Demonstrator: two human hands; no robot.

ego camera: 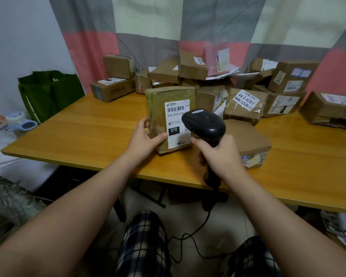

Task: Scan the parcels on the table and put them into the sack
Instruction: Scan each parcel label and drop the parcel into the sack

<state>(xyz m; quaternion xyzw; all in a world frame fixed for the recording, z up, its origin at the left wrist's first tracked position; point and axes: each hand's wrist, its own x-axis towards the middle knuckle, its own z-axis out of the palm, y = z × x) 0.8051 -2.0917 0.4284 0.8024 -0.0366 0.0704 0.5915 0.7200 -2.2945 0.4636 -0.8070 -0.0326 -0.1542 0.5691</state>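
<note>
At the near middle of the desk point(88, 136), a flat brown parcel point(158, 104) is held tilted up, its lower edge on the desk and its white label point(177, 124) turned toward the camera. The parcel is grasped by the left hand point(146, 140): the fingers point(146, 123) are curled round its left edge, and the thumb is laid on its face at the lower left corner of the label. A black handheld scanner point(205, 124) is grasped by the right hand point(222, 154), with the fingers wrapped round the handle. The scanner head is positioned just in front of the right part of the label, which is partly hidden by it. A black cable point(196, 234) is led down from the handle, below the desk edge. Another flat parcel point(250, 140) lies just behind the right hand. A pile of boxed parcels point(192, 70) is stacked along the far side of the desk. A green sack point(50, 90) stands open beside the left end of the desk, well apart from the held parcel.
</note>
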